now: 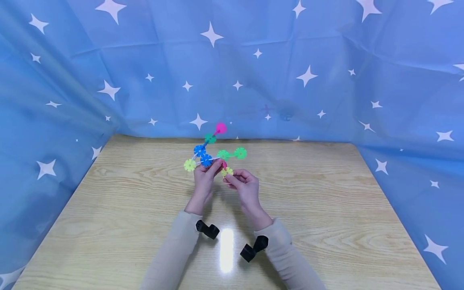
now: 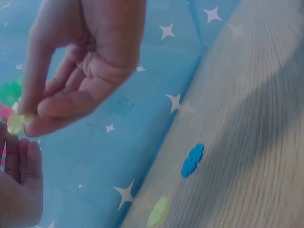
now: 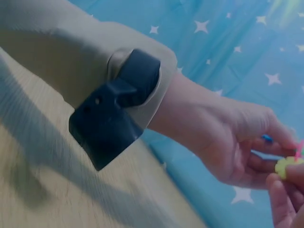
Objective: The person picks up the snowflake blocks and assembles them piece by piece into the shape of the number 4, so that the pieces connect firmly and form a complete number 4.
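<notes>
A chain of notched plastic snowflake discs is held up over the table by both hands. My left hand (image 1: 204, 180) grips it near a pink disc (image 1: 224, 164) seen edge-on. With thumb and fingers my right hand (image 1: 247, 190) pinches a yellow snowflake disc (image 1: 227, 171), which also shows in the left wrist view as a yellow disc (image 2: 15, 123). Beyond the hands run two green discs (image 1: 240, 153), blue discs (image 1: 199, 150), another yellow disc (image 1: 189, 165), a dark green disc (image 1: 210, 138) and a bright pink disc (image 1: 221, 128). The joint under the left fingertips is hidden.
A wooden table (image 1: 326, 201) spreads below, with a blue star-printed curtain (image 1: 253, 72) behind and at the sides. Black wrist cameras (image 1: 255, 248) sit on both sleeves. Blue discs (image 2: 192, 160) appear against the tabletop in the left wrist view; I cannot tell whether they touch it.
</notes>
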A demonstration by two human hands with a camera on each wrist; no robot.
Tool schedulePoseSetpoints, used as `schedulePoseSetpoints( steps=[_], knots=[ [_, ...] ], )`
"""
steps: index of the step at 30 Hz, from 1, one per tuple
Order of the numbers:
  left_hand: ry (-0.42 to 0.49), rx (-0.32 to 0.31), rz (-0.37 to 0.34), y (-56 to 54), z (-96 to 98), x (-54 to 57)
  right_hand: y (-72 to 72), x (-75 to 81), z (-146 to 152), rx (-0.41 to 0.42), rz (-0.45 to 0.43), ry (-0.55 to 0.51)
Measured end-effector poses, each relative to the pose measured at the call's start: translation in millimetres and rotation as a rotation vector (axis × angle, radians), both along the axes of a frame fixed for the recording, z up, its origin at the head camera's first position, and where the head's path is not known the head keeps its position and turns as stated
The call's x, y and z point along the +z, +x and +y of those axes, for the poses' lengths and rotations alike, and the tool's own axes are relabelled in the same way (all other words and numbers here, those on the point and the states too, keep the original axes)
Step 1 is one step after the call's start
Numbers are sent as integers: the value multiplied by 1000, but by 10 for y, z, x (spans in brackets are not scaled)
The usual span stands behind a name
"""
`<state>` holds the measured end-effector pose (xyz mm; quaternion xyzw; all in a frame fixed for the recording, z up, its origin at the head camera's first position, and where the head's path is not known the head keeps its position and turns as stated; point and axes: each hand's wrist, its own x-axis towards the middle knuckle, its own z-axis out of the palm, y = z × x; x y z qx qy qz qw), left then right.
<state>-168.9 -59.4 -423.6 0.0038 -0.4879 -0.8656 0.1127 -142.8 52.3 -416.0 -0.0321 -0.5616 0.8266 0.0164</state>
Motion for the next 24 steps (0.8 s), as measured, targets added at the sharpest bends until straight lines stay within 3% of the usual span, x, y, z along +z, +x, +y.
schedulePoseSetpoints(
  steps=[4, 12, 18, 24],
  knots=[
    [17, 22, 23, 4, 11, 2, -25, -20, 26, -2, 21, 93],
    [-16, 91, 81, -2, -32, 15, -224, -213, 343, 89, 39, 584],
    [-33, 106, 92, -8, -76, 19, -334, -357, 530, 162, -23, 859],
    [-55, 91, 84, -4, -90, 23, -384, -435, 564, 235, 54, 1108]
  ],
)
